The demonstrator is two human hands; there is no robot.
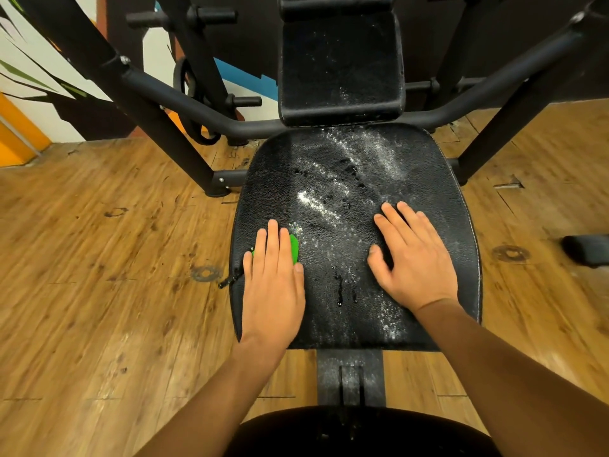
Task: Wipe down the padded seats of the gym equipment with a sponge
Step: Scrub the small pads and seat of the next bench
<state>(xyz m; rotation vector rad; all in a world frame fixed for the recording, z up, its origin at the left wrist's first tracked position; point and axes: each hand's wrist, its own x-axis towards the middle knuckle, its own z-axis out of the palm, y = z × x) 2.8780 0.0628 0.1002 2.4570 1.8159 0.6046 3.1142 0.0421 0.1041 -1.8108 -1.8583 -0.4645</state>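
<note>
You are looking down at a wooden floor (99,258) with a black steel frame (158,103) standing on it. The frame carries a wide black padded seat (273,179) straight ahead of you, with a smaller upright back pad (339,61) behind it.

Your right hand (412,258) lies flat on the right half of the seat, fingers straight and slightly spread, holding nothing; it seems to be bracing you. Your left hand (273,285) lies flat near the seat's left edge, fingers straight and close together, pressing down on a green sponge (294,247). Only a sliver of the sponge shows, past your fingers.

White speckled streaks (369,153) run across the middle and right of the seat and down to its front right corner. Fainter specks dot the back pad. A few dark wet drips (339,288) sit between your hands.

Judged from this, the wipe is at an early stage. The strip at the far left of the seat looks dark and free of specks. The middle, the right side and the front corner are yet to be cleaned. The back pad looks untouched. No other seats are in view.
</note>
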